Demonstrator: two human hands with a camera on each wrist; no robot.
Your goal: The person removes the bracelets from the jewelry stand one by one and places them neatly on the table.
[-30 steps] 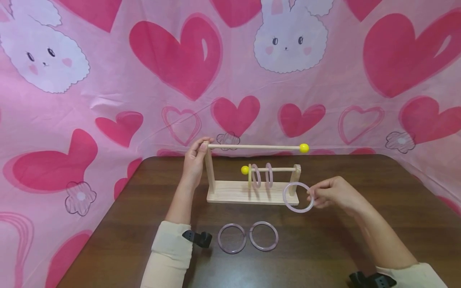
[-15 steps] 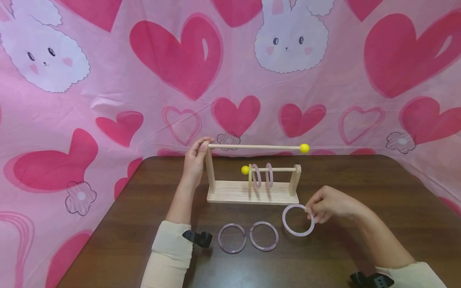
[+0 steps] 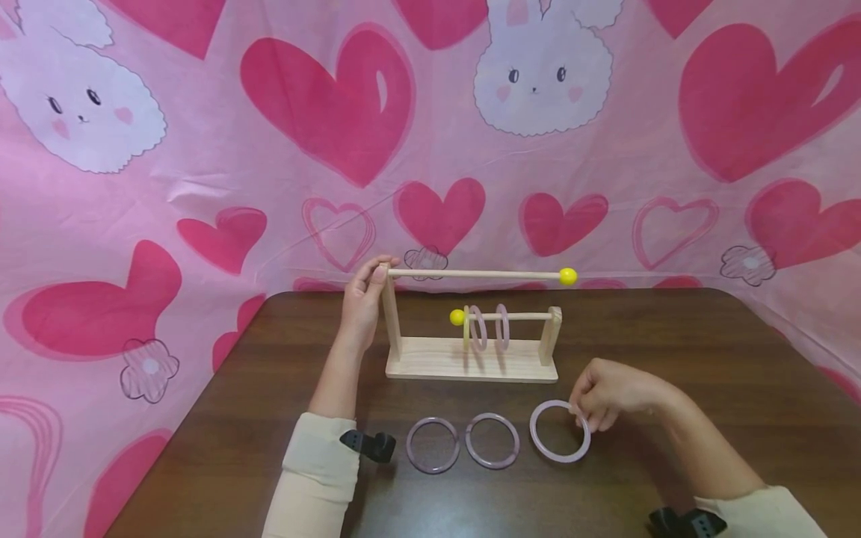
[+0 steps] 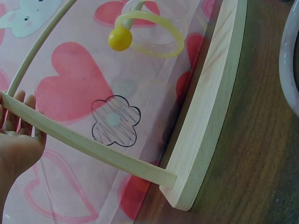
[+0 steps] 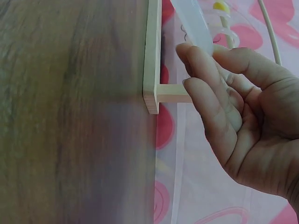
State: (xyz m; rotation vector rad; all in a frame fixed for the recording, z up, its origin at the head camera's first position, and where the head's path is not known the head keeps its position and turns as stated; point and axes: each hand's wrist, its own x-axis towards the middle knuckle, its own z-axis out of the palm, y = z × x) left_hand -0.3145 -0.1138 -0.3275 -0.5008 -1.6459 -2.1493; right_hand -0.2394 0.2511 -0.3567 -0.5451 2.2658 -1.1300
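A pale wooden stand [image 3: 471,368] has a tall left post and a short right post, each with a rod ending in a yellow ball. My left hand [image 3: 362,305] holds the top of the tall post, fingers behind it. My right hand [image 3: 617,394] pinches the right edge of a pale purple bangle [image 3: 534,433] low over the table; whether it touches the wood is unclear. In the right wrist view, thumb and fingers meet on this bangle [image 5: 192,23]. On the short rod hang a yellow bangle [image 3: 466,338] and two purple bangles [image 3: 503,336].
Two more purple bangles, a left one [image 3: 433,471] and a right one [image 3: 494,466], lie side by side on the brown table [image 3: 323,478] in front of the stand. A pink cloth [image 3: 269,164] with hearts and rabbits hangs behind.
My right hand has brought its bangle down and towards me, from in front of the stand's right end to beside the two lying bangles. The left hand stays on the post.
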